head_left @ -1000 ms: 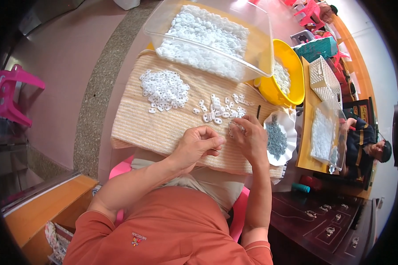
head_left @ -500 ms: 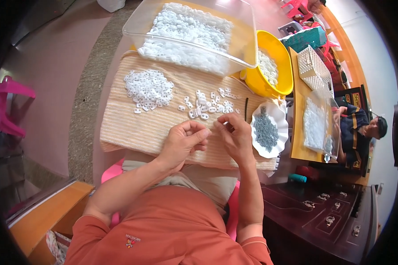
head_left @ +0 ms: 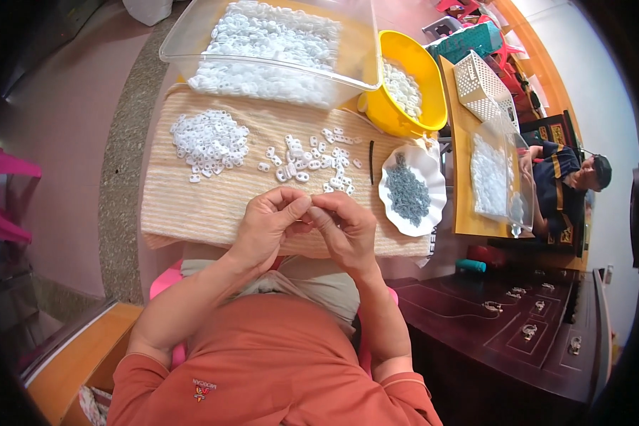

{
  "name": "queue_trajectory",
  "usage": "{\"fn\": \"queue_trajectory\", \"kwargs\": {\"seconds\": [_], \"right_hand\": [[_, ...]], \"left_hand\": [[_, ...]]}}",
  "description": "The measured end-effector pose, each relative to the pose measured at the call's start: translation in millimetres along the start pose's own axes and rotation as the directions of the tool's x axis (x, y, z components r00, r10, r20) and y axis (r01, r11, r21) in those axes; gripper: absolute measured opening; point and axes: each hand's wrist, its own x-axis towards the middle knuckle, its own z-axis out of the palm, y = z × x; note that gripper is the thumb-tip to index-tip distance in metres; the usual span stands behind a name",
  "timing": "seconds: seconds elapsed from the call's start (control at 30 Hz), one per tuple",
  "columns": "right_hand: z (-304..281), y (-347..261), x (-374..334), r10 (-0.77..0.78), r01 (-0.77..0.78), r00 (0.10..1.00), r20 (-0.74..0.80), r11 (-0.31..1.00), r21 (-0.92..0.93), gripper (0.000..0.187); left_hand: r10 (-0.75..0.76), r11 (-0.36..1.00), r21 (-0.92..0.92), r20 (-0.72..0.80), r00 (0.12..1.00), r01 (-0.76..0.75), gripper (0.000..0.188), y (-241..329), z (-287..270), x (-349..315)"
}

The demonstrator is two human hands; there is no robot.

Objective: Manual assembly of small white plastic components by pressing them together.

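Observation:
My left hand (head_left: 268, 226) and my right hand (head_left: 349, 231) meet over the near side of the striped cloth (head_left: 184, 213). Both are closed in a pinch, thumbs and forefingers touching. Whatever is between the fingertips is too small and hidden to make out. Just beyond them lie scattered white plastic pieces (head_left: 302, 176), small ovals with holes. A heap of flat white pieces with holes (head_left: 209, 142) sits farther left. To the right of my right hand is a white fluted dish (head_left: 433, 219) with small dark grey bits (head_left: 408, 195) in it. A thin black strip (head_left: 371, 162) lies beside the dish.
A clear plastic bin (head_left: 358, 89) of white pieces stands at the far edge, beside a yellow bowl (head_left: 433, 106) holding more pieces. On the right, another person (head_left: 564, 174) sits at a table with a clear bin (head_left: 522, 206) and a white perforated basket (head_left: 479, 82).
My hands have come together; the gap between their fingertips has closed. The whole view has shifted, so the cloth and bins appear farther left and slightly higher.

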Motion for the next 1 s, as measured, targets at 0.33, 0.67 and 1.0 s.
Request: {"fn": "queue_trajectory", "kwargs": {"seconds": [0.33, 0.67, 1.0], "right_hand": [[-55, 10, -23, -0.352, 0.078, 0.928, -0.124, 0.507, -0.859, 0.02], [-75, -8, -24, -0.25, -0.094, 0.956, -0.153, 0.232, -0.968, 0.027], [-81, 8, -23, -0.236, -0.073, 0.958, -0.164, 0.353, -0.933, 0.024]], "left_hand": [[0.017, 0.999, 0.038, -0.045, 0.999, -0.015, 0.009, 3, 3, 0], [0.011, 0.998, 0.058, -0.053, 0.999, -0.008, 0.011, 0, 3, -1], [-0.004, 0.997, 0.076, -0.069, 0.998, 0.009, 0.01, -2, 1, -2]]}}
